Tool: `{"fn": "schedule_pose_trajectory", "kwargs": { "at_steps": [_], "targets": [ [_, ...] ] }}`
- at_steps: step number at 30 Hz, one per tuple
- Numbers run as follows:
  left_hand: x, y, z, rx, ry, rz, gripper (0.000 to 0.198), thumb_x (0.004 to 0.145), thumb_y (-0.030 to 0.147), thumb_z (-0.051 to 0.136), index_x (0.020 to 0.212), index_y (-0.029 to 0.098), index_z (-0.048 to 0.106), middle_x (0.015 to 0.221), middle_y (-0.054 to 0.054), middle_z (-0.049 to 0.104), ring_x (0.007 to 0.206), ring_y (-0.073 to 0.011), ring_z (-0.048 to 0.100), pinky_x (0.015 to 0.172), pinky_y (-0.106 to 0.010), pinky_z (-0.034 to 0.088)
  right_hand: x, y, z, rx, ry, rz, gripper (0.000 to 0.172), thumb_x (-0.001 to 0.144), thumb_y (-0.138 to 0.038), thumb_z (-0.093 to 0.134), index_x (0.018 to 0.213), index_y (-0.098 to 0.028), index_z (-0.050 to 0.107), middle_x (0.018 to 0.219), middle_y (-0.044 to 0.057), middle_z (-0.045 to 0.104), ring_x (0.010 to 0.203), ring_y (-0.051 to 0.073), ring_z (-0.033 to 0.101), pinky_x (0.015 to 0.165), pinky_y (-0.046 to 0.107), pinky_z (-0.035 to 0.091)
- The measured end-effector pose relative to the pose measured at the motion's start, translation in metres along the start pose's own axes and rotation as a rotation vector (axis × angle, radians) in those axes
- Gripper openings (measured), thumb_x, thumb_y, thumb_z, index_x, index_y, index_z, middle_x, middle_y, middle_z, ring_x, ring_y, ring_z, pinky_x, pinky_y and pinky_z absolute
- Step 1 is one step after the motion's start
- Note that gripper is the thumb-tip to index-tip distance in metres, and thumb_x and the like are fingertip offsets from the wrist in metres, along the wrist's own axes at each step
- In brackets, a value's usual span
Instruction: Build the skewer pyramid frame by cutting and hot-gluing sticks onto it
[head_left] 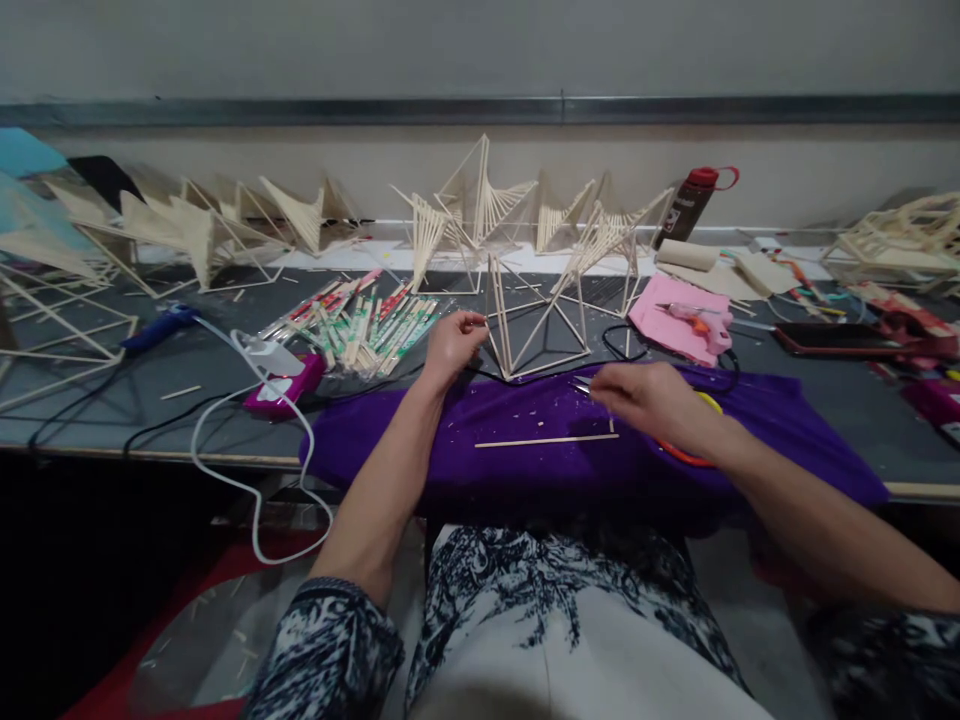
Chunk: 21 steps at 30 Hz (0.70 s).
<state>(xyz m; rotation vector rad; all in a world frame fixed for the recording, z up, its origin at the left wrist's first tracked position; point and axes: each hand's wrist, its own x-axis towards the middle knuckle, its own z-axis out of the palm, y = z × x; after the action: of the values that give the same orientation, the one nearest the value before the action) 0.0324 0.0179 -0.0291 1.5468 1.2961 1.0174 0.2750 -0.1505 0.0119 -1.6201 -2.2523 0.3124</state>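
Near the middle of the bench stands a frame of thin wooden sticks [555, 315]. My left hand [451, 350] is at its left side, thumb and fingers pinched together beside the upright sticks; what they hold is too small to make out. Over the purple cloth [525, 405], my right hand [649, 395] is closed around scissors with yellow and orange handles [709, 403]. Metal tips poke out left of its fingers, while the middle of the scissors is hidden. Below it, a long wooden stick [546, 441] lies on the cloth, with a short piece near its right end.
Packs of chopsticks [367, 325] lie left of the frame, near a magenta power strip [285, 385] with a white cable. At right, a glue gun [694, 320] rests on pink material. Several stick models [495, 200] and a dark bottle [686, 205] line the back.
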Motion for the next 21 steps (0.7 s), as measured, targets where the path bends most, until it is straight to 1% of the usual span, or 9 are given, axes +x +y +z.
{"fn": "schedule_pose_trajectory", "kwargs": {
  "at_steps": [2, 3, 4, 6, 9, 11, 14, 16, 21],
  "targets": [
    [0.016, 0.002, -0.005, 0.147, 0.044, 0.115, 0.028, 0.063, 0.019, 0.062, 0.091, 0.015, 0.064, 0.062, 0.002, 0.058, 0.046, -0.0088, 0.049, 0.048, -0.02, 0.036, 0.021, 0.024, -0.001, -0.001, 0.161, 0.092, 0.022, 0.084, -0.03, 0.052, 0.097, -0.017, 0.063, 0.083, 0.006, 0.068, 0.072, 0.017, 0.061, 0.064, 0.024, 0.04],
    [0.024, 0.002, -0.006, 0.22, 0.051, 0.14, 0.029, 0.062, 0.017, 0.062, 0.091, 0.014, 0.065, 0.064, 0.001, 0.059, 0.048, -0.0096, 0.05, 0.049, -0.021, 0.037, 0.032, 0.036, 0.0, -0.009, 0.219, 0.14, 0.025, 0.082, -0.03, 0.054, 0.101, -0.016, 0.063, 0.084, 0.006, 0.068, 0.073, 0.017, 0.061, 0.064, 0.025, 0.041],
    [0.031, 0.002, -0.007, 0.286, 0.055, 0.15, 0.032, 0.061, 0.015, 0.063, 0.093, 0.014, 0.065, 0.065, 0.0, 0.06, 0.05, -0.0105, 0.051, 0.051, -0.021, 0.037, 0.041, 0.046, 0.002, -0.019, 0.24, 0.184, 0.029, 0.08, -0.03, 0.056, 0.104, -0.015, 0.062, 0.085, 0.006, 0.069, 0.073, 0.017, 0.062, 0.065, 0.025, 0.042],
    [0.042, 0.001, -0.005, 0.391, 0.048, 0.16, 0.035, 0.059, 0.013, 0.064, 0.094, 0.014, 0.066, 0.066, -0.001, 0.062, 0.054, -0.0125, 0.054, 0.053, -0.022, 0.038, 0.057, 0.063, 0.009, -0.046, 0.211, 0.246, 0.034, 0.078, -0.031, 0.057, 0.108, -0.014, 0.062, 0.09, 0.007, 0.069, 0.075, 0.017, 0.062, 0.066, 0.026, 0.042],
    [0.05, -0.002, 0.003, 0.508, 0.035, 0.195, 0.033, 0.059, 0.016, 0.069, 0.092, 0.015, 0.068, 0.07, -0.004, 0.064, 0.063, -0.0157, 0.057, 0.057, -0.023, 0.039, 0.072, 0.074, 0.019, -0.136, 0.12, 0.272, 0.037, 0.078, -0.033, 0.057, 0.11, -0.015, 0.062, 0.095, 0.007, 0.068, 0.079, 0.018, 0.062, 0.066, 0.026, 0.041],
    [0.052, -0.005, 0.009, 0.578, 0.051, 0.201, 0.028, 0.061, 0.021, 0.07, 0.089, 0.017, 0.069, 0.076, -0.006, 0.066, 0.07, -0.0178, 0.059, 0.061, -0.024, 0.04, 0.078, 0.075, 0.025, -0.199, 0.08, 0.273, 0.034, 0.078, -0.035, 0.056, 0.106, -0.017, 0.063, 0.095, 0.007, 0.068, 0.083, 0.019, 0.061, 0.066, 0.026, 0.041],
    [0.055, -0.01, 0.016, 0.625, 0.092, 0.18, 0.022, 0.066, 0.024, 0.067, 0.087, 0.019, 0.069, 0.086, -0.008, 0.068, 0.08, -0.02, 0.061, 0.068, -0.026, 0.042, 0.084, 0.075, 0.032, -0.204, 0.024, 0.266, 0.028, 0.079, -0.035, 0.055, 0.098, -0.018, 0.065, 0.093, 0.006, 0.069, 0.083, 0.018, 0.061, 0.067, 0.025, 0.04],
    [0.058, -0.014, 0.018, 0.629, 0.115, 0.168, 0.022, 0.069, 0.025, 0.065, 0.09, 0.019, 0.068, 0.091, -0.008, 0.068, 0.084, -0.0208, 0.061, 0.072, -0.028, 0.042, 0.088, 0.074, 0.035, -0.196, 0.006, 0.27, 0.025, 0.079, -0.034, 0.055, 0.095, -0.019, 0.066, 0.091, 0.005, 0.069, 0.082, 0.018, 0.061, 0.066, 0.024, 0.04],
    [0.065, -0.018, 0.021, 0.671, 0.158, 0.131, 0.027, 0.073, 0.024, 0.06, 0.099, 0.02, 0.066, 0.097, -0.01, 0.069, 0.091, -0.0236, 0.061, 0.077, -0.031, 0.043, 0.095, 0.075, 0.041, -0.218, 0.021, 0.27, 0.021, 0.08, -0.033, 0.054, 0.088, -0.019, 0.067, 0.09, 0.005, 0.069, 0.082, 0.018, 0.061, 0.067, 0.025, 0.039]
  ]
}}
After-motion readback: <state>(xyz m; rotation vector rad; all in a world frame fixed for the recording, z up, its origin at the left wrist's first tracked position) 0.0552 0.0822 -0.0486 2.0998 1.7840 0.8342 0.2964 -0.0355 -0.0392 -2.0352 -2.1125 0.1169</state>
